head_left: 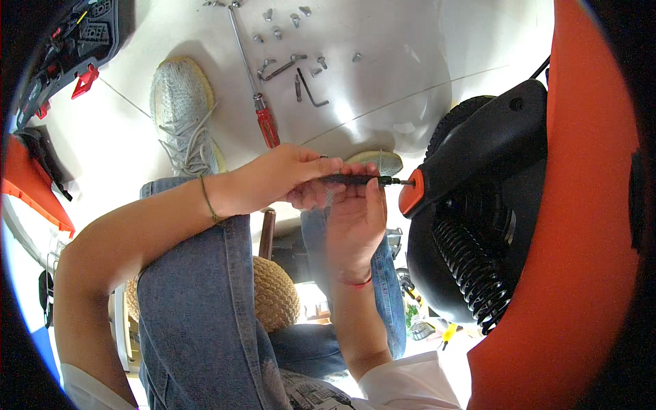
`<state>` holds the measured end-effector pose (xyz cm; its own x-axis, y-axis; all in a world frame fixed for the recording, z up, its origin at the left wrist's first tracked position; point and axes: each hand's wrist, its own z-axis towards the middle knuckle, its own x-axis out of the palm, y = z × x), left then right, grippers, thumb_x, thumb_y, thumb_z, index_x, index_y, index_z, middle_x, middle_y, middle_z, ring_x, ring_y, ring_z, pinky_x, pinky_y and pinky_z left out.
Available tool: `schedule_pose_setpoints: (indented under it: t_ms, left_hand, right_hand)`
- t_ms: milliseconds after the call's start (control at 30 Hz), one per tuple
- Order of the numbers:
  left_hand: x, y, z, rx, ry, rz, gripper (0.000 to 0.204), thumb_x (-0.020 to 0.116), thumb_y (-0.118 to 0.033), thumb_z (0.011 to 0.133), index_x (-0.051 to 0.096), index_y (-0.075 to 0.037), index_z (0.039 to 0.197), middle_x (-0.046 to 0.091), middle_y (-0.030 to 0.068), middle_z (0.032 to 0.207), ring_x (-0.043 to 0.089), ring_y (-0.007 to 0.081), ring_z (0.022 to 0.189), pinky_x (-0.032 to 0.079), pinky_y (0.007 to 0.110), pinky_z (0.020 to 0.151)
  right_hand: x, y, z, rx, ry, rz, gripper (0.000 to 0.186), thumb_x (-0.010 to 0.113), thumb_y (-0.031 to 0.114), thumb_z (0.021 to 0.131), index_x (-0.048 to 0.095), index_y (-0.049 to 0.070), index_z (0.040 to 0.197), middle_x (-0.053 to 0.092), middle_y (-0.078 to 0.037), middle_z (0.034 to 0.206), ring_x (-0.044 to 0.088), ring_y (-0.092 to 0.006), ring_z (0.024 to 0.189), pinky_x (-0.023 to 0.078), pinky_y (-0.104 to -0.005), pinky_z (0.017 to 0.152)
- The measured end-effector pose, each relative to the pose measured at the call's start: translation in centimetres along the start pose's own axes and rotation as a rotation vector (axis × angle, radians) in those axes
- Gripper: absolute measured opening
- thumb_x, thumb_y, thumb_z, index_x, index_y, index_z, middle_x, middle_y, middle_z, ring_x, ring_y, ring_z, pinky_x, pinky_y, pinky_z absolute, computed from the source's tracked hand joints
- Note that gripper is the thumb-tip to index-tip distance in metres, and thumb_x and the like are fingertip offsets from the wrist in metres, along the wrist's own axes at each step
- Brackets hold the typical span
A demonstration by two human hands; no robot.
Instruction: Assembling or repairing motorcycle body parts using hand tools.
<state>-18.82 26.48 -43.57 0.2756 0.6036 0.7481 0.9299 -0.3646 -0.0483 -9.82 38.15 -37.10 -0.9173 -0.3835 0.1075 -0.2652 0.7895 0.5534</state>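
Note:
A slim black screwdriver [350, 180] lies level across the middle of the view. Its tip meets the red-orange end piece [412, 194] of a black arm-shaped part [488, 140]. My left hand [277, 179], reaching in from the left, is closed around the handle end. Palm turned up, my right hand [357, 222] has its fingers under the shaft and its thumb beside it, closer to the tip. Whether a screw sits at the tip is hidden. Below the black part are a coil spring [471, 277] and a dark tyre [454, 126], set beside a large orange panel [574, 225].
On the pale floor lie several loose bolts [295, 20], a hex key [311, 89] and a long screwdriver with a red handle [266, 123]. A black tool case [96, 34] stands at the far left. My shoe [181, 113] and a woven seat [273, 294] are nearby.

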Motion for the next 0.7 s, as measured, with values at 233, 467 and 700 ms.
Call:
schedule_pose_setpoints:
  t_ms: [233,467,700]
  left_hand:
    - [0.6,-0.1,-0.1,0.42,-0.242,0.629,0.032,0.052,-0.031,0.094,0.056,0.001,0.097,0.06,0.0076,0.075,0.058,0.0139,0.062,0.047,0.027,0.057]
    - [0.5,0.2,-0.5,0.252,-0.078,0.467,0.034,0.049,-0.031,0.095,0.056,0.002,0.093,0.063,0.0095,0.073,0.062,0.0148,0.061,0.05,0.028,0.056]
    - [0.5,-0.5,-0.1,-0.023,0.018,-0.009,0.039,0.043,-0.035,0.097,0.058,0.001,0.09,0.062,0.0072,0.061,0.06,0.0128,0.049,0.048,0.024,0.046]
  right_hand:
    - [-0.3,0.0,0.5,-0.072,0.013,-0.126,0.02,0.047,0.015,0.096,0.051,0.002,0.109,0.058,-0.011,0.103,0.055,-0.0197,0.097,0.042,-0.0303,0.08]
    - [-0.9,0.2,0.5,-0.044,-0.019,-0.136,0.021,0.047,0.017,0.096,0.051,0.002,0.11,0.059,-0.012,0.103,0.055,-0.0195,0.098,0.042,-0.0289,0.079]
    - [0.4,0.6,0.5,-0.025,-0.056,-0.137,0.024,0.046,0.021,0.097,0.051,0.002,0.111,0.06,-0.01,0.103,0.055,-0.0189,0.097,0.041,-0.0299,0.078]
